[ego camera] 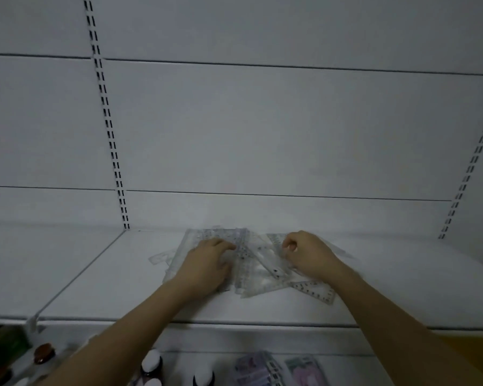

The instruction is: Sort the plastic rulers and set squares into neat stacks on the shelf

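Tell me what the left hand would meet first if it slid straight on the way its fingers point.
Probably the clear rulers just past the left hand, its fingers already resting on the pile; beyond them the shelf's white back panel. Depth is hard to judge.

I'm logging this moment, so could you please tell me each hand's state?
Left hand: open, fingers pressing flat on the pile of clear rulers.
Right hand: fingers curled over the pile; whether they pinch anything cannot be told.

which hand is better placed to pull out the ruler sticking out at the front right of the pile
Right, probably. The right hand sits just above the clear plastic ruler, while the left hand lies flat on the pile's far side.
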A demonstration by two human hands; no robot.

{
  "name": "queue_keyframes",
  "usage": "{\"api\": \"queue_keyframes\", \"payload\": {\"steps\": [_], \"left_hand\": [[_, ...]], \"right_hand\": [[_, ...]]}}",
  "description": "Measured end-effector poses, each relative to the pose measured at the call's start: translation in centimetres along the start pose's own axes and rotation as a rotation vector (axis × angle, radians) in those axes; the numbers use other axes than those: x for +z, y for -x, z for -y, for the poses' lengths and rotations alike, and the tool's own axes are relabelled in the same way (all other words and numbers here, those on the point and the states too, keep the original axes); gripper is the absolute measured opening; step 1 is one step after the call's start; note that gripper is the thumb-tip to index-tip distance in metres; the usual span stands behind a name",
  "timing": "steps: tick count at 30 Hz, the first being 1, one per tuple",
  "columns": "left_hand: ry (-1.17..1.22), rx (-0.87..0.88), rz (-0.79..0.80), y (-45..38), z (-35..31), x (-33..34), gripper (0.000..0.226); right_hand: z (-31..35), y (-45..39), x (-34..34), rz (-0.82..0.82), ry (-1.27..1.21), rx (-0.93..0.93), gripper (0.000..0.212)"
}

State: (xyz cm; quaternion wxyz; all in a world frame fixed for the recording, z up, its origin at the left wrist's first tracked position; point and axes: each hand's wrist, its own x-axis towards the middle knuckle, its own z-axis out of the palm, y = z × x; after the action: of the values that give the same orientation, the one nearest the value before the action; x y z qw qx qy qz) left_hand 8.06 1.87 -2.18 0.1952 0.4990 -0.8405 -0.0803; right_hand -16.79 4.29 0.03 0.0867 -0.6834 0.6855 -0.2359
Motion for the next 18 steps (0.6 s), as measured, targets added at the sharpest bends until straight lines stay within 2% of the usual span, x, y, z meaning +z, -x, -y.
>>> {"api": "queue_keyframes", "payload": {"steps": [5, 9, 15, 18], "left_hand": [[0.015, 0.17, -0.014, 0.5, -3.0, 0.8, 0.04], [-0.054, 0.2, -0.009, -1.3, -3.2, 1.7, 0.049], [-0.102, 0.219, 0.089, -3.8, -3.4, 2.6, 0.054], [-0.103, 0.251, 0.075, -4.4, -3.0, 2.9, 0.045]], "right_hand": [[-0.7, -1.3, 1.3, 0.016, 0.042, -0.1, 0.03], [-1.5, -0.5, 2.2, 0.011, 0.081, -0.112, 0.033], [-3.2, 1.1, 2.5, -0.092, 0.017, -0.075, 0.027], [-3.5, 1.3, 2.4, -0.152, -0.028, -0.037, 0.024]]}}
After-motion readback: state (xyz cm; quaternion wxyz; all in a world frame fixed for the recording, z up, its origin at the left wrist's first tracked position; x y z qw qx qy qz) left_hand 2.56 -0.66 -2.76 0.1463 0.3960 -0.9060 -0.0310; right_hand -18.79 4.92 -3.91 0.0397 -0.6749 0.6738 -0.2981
